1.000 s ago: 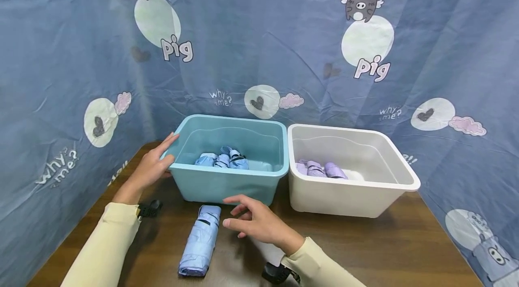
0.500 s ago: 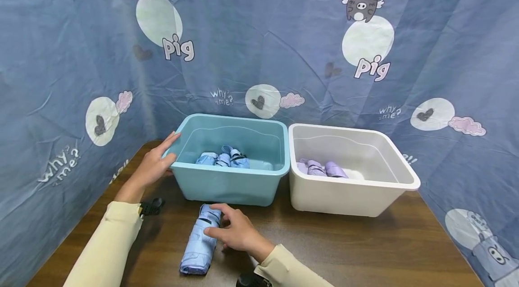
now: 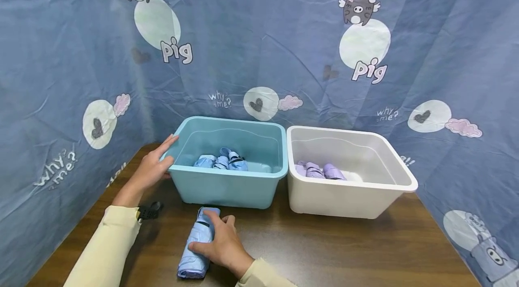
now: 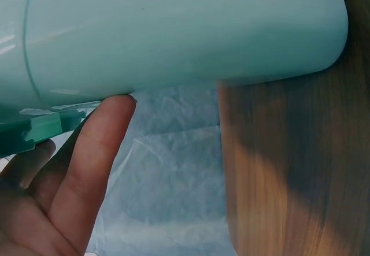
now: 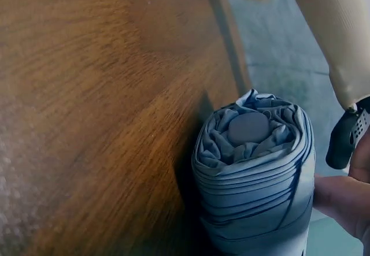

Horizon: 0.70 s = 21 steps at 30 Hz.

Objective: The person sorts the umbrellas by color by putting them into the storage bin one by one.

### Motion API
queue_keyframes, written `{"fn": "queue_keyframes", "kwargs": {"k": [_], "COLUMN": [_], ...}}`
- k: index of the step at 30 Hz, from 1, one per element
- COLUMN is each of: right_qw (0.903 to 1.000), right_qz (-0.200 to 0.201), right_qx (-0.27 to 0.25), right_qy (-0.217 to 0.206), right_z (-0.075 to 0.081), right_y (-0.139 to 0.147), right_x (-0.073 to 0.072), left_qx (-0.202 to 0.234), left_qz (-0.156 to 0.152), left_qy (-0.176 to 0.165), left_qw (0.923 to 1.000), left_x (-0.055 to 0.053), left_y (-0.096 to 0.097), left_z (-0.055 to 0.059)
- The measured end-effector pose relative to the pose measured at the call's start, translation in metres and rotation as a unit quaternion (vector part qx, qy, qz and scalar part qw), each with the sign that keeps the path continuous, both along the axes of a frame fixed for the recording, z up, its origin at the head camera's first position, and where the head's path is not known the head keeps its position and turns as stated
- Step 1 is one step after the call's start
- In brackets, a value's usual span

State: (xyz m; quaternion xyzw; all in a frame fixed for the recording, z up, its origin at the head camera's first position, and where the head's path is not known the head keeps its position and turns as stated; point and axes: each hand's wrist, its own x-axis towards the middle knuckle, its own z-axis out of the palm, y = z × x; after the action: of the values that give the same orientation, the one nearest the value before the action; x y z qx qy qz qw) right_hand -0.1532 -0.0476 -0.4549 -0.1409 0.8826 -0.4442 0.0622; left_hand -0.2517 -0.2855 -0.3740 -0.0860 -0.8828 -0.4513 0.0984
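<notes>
A folded umbrella, light blue with a dark band, lies lengthwise on the wooden table before the teal bin. My right hand lies over it, thumb across to its left edge and index finger toward its far end. In the right wrist view, the umbrella's near end shows a grey round cap amid folded cloth. My left hand holds the bin's left rim; in the left wrist view a finger touches the bin's outer wall. Inside the bin rest several blue folded umbrellas.
Right beside the teal bin stands a white bin with several purple folded umbrellas at its left end. A blue printed cloth hangs behind and along both sides of the table.
My right hand has moved left from beside the blue umbrella onto it, thumb now across its top. The left hand stays on the bin's rim. The umbrella lies where it was.
</notes>
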Motion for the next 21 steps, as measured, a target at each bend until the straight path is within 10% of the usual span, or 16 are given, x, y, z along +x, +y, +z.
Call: {"fn": "queue_keyframes", "kwargs": {"k": [21], "right_qw": [0.9991], "right_qz": [-0.006], "right_qx": [-0.033], "right_qy": [-0.025], "right_z": [-0.0006], "right_y": [-0.0062], "right_x": [0.0013], "left_qx": [0.004], "left_qz": [-0.014], "left_qy": [-0.003], "left_qw": [0.9999], "left_x": [0.0018], "left_y": [0.0008], "left_z": [0.0033]}}
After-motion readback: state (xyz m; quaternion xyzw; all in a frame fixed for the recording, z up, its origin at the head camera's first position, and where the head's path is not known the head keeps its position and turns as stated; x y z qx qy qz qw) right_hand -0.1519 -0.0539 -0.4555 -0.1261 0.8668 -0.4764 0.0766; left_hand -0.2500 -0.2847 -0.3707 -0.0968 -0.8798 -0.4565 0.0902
